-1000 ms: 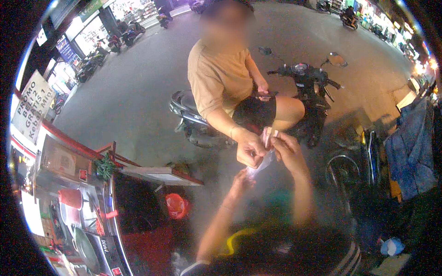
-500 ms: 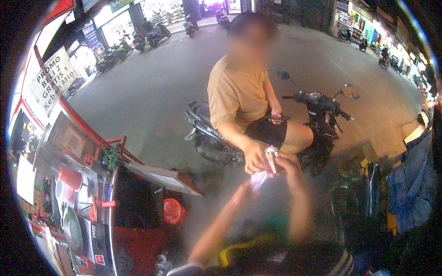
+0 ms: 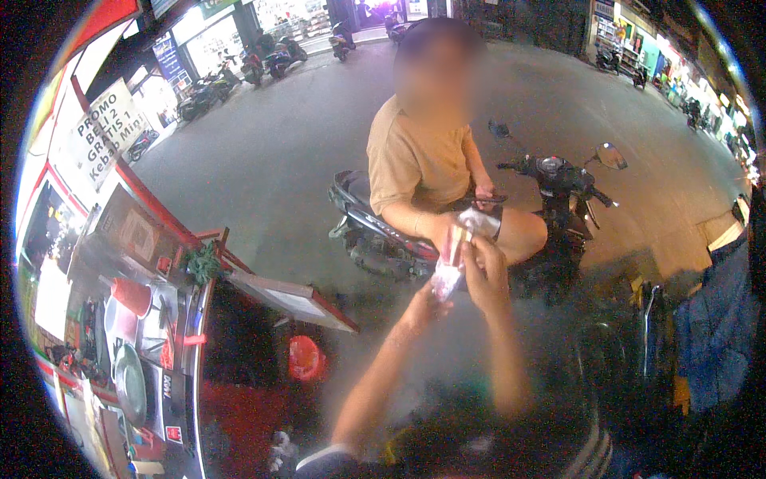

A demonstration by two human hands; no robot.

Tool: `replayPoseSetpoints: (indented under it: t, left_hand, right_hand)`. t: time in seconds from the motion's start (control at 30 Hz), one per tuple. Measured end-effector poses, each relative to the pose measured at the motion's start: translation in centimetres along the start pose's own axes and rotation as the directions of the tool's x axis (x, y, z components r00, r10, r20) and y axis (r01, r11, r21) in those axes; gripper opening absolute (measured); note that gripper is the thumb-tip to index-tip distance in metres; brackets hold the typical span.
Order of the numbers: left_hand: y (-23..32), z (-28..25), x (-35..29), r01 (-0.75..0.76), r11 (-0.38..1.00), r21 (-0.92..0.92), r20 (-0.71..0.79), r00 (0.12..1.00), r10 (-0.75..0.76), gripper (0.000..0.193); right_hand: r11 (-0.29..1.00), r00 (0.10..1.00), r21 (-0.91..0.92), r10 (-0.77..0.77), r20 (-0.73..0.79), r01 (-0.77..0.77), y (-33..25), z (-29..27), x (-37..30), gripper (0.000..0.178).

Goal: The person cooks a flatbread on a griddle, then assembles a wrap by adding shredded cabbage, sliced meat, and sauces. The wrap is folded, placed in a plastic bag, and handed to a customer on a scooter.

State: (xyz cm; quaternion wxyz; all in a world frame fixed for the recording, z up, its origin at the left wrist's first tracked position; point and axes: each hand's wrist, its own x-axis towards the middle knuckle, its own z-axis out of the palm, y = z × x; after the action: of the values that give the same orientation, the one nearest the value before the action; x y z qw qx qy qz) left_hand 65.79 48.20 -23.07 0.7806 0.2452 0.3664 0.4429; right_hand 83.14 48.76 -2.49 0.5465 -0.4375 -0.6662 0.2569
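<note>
In front of me both my arms reach toward a person in a tan shirt, seated on a motorcycle. My left hand is closed on a crumpled white-pink bundle, its material blurred. With fingers pinched, my right hand holds a narrow reddish-and-white folded strip, possibly a banknote. The person's hand is against the far end of that strip. A whitish crumpled plastic piece shows just beyond, by the person's thigh. Their other hand holds a dark phone.
On my left stands a food stall counter with a red container, a grey-green round pan and a tilted board. A red round stool or basin lies low beside it. Blue cloth hangs at right. Parked motorcycles line the road's far side.
My hands have drawn slightly closer together, the right one lower and inward. The whitish plastic piece now appears farther out by the person's thigh. The whole view has shifted slightly.
</note>
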Motion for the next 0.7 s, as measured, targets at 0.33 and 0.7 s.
replayPoseSetpoints:
  t: [0.33, 0.7]
  left_hand:
    - [-5.5, -9.3, -13.3, -0.116, 0.993, -0.017, -0.164, 0.980, 0.112, 0.075]
    - [-35.1, -25.8, -58.9, -0.298, 0.954, -0.045, -0.958, 0.282, 0.043, 0.056]
  right_hand:
    - [0.534, 0.949, 0.831, 0.315, -0.025, -0.156, 1.1, 3.2, 2.3, 0.030]
    - [0.267, 0.709, 0.679, 0.027, 0.705, -0.684, -11.6, 29.0, -21.0, 0.015]
